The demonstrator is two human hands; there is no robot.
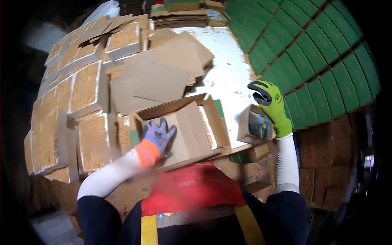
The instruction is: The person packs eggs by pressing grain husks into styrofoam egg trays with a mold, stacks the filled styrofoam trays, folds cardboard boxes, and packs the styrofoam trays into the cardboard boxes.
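My left hand point(158, 139), in a grey-purple glove with an orange cuff, lies with fingers spread on a folded cardboard sheet point(191, 130) inside an open cardboard box point(217, 124). Along the box's right side, a strip of something white and tan point(208, 127) shows beside the sheet; the rest of the contents is hidden. My right hand point(269, 100), in a lime-green glove with dark fingers, hovers above a small cardboard box point(245, 124) with blue printed packets point(260, 125) in it. Its fingers are bent but apart, and I see nothing in them.
White-sided blocks with crumbly tan tops point(85, 90) are stacked at the left. Loose flat cardboard sheets point(157, 79) lie behind the open box. Green boxes point(314, 53) form a wall at the right. More flattened cardboard point(179, 21) is piled at the back of the white tabletop point(228, 61).
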